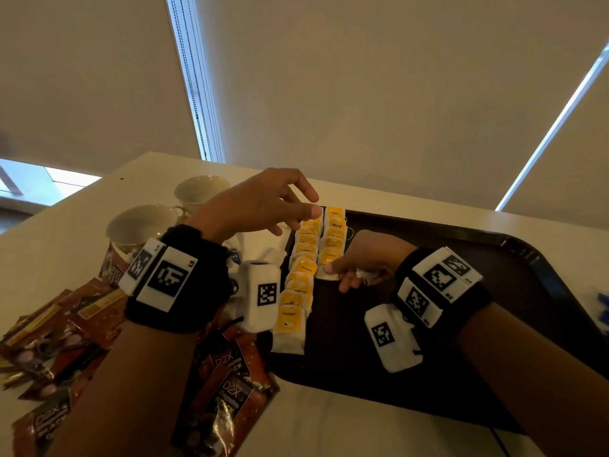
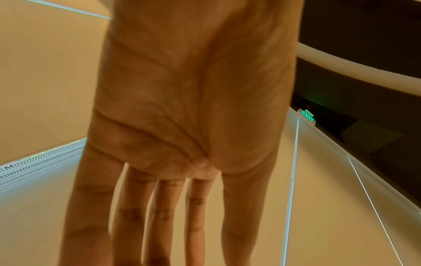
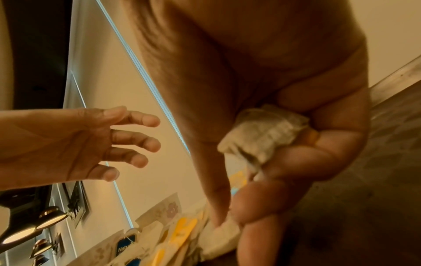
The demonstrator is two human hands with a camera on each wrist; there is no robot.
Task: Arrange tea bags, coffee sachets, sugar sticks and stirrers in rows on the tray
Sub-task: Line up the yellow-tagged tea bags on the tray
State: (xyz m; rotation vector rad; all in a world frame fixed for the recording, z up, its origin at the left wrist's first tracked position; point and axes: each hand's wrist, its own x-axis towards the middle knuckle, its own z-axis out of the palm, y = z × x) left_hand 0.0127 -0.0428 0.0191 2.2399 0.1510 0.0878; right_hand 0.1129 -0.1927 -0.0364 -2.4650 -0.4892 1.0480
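Two rows of yellow-tagged tea bags [image 1: 300,282] lie along the left side of the dark tray [image 1: 494,278]. My right hand [image 1: 349,272] pinches a white tea bag [image 1: 326,275] at the near end of the second row, thumb on top. Curled fingers of that hand also hold another tea bag [image 3: 266,136] against the palm. My left hand [image 1: 280,206] hovers above the far end of the rows, fingers spread and holding nothing; the left wrist view shows its fingers [image 2: 159,216] straight.
Brown coffee sachets [image 1: 227,390] lie scattered on the white table left of the tray. Two cups [image 1: 141,225] stand behind them. More tea bags with blue tags [image 3: 125,246] lie beside the tray. Something blue [image 1: 603,308] lies at the right edge.
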